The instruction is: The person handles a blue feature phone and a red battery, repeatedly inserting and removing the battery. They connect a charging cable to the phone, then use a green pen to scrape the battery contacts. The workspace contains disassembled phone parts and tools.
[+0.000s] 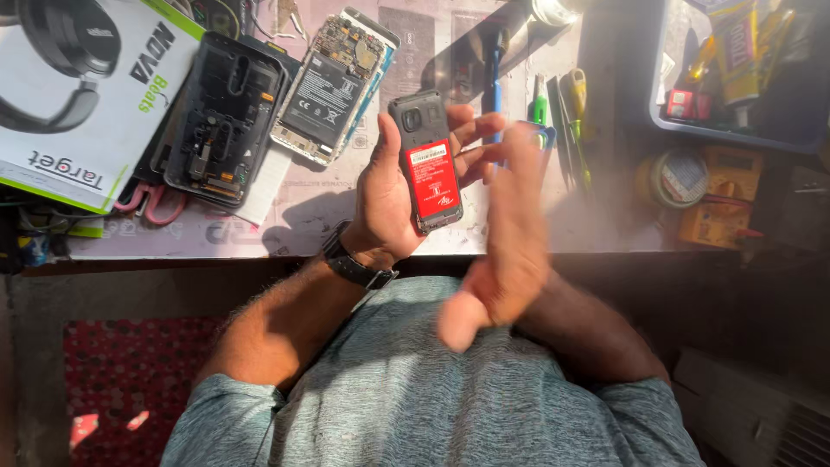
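My left hand, with a black watch on its wrist, holds a small dark phone upright over the workbench edge. The phone's back is open and shows a red battery with a white label. My right hand is blurred just right of the phone, fingers straight and together, palm turned toward it, holding nothing. I cannot tell whether it touches the phone.
On the bench mat lie an opened smartphone with bare battery and board, a black phone frame, a white headphone box, screwdrivers and tweezers, a tape roll, a yellow multimeter and a blue tray.
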